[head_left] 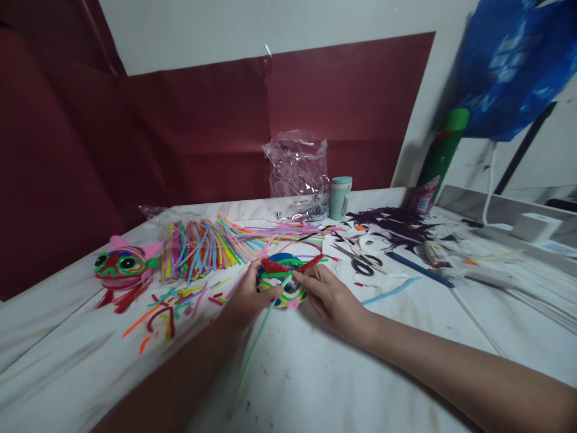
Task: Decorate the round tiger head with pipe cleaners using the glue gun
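Between my hands is a small round face craft (283, 258) covered in coloured pipe cleaners, with blue and green on top, red strips sticking out like horns and a pink blob low down. My left hand (252, 294) grips its left side, thumb across the front. A loose light green pipe cleaner (253, 352) runs from the front of the craft down over the table. With thumb and finger pinched together, my right hand (331, 294) is at the craft's face, on the upper end of that green strip. The fingertips partly hide the craft's middle.
A finished-looking pink face craft (124, 264) stands at left. Pipe cleaner bundles (202, 246) and cut bits (171, 310) lie nearby. Behind are a clear plastic bag (300, 168) and a mint cup (341, 198). To the right are scissors (362, 264), purple shreds (396, 225) and a glue gun (489, 276).
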The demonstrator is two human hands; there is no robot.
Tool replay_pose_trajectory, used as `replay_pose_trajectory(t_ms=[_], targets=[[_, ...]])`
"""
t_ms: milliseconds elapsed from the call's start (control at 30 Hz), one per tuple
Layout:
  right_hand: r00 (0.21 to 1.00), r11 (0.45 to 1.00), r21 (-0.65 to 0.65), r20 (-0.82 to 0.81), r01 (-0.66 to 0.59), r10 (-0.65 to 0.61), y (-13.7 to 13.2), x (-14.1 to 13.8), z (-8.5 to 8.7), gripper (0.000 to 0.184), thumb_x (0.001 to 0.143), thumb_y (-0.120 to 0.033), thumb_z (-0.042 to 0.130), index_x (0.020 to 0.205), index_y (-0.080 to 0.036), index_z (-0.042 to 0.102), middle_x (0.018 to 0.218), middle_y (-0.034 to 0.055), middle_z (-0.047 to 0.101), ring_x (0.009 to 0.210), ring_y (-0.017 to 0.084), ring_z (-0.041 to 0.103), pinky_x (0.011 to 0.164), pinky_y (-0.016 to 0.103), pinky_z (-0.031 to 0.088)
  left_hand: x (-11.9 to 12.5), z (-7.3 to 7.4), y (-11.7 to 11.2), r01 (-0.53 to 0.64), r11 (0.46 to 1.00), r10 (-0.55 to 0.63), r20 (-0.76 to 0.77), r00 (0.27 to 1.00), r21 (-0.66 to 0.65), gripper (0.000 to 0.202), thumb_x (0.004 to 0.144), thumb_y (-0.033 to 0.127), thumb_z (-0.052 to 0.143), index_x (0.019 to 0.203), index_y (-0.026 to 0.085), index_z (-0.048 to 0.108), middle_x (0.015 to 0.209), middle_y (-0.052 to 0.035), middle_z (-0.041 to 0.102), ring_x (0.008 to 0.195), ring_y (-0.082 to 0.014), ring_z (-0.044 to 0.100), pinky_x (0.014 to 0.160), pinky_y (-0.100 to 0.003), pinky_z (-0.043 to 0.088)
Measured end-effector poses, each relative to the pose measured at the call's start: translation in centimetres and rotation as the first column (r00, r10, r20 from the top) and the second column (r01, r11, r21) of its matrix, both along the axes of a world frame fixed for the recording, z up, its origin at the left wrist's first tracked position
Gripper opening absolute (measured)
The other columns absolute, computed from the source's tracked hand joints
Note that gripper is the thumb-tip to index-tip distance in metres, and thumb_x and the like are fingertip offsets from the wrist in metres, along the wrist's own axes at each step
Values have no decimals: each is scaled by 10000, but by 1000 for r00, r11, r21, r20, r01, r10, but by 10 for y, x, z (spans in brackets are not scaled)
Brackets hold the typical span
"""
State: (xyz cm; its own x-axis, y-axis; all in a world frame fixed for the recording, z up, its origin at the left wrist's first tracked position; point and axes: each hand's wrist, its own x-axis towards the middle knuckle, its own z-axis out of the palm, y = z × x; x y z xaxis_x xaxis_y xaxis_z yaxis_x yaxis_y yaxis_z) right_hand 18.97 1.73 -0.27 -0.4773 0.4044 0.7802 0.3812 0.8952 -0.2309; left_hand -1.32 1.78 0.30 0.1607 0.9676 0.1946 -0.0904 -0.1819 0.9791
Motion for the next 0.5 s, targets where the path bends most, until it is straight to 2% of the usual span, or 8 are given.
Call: replay_pose_trajectory(t_ms=[133, 333, 500], targets=[[1000, 1000, 22, -8, -1, 1, 0, 1, 1, 470, 891, -56, 443, 1329, -227, 457, 856, 52, 471, 739, 178, 502, 615, 304, 519, 1, -1, 0, 33, 999, -33, 10, 999, 7, 718, 628, 300, 775, 1253, 196, 439, 1119, -99, 642, 1008, -277, 627, 880, -401, 486], [1000, 1000, -4, -4, 23, -23, -2, 1, 2, 408, 900, -84, 443, 1282, -220, 487, 849, 60, 499, 754, 191, 516, 637, 320, 530, 0, -2, 1, 33, 997, -31, -29, 999, 68, 616, 729, 329, 697, 1273, 183, 449, 1264, -108, 574, 1162, -270, 548, 980, -395, 434], [999, 999, -14, 5, 52, -52, -2, 2, 3, 358, 887, -87, 447, 1215, -208, 518, 857, 71, 525, 762, 198, 550, 647, 330, 546, -3, -10, 8, 0, 998, 5, -62, 998, 65, 666, 697, 295, 724, 1291, 199, 438, 1283, -101, 565, 1182, -273, 534, 1002, -398, 419]])
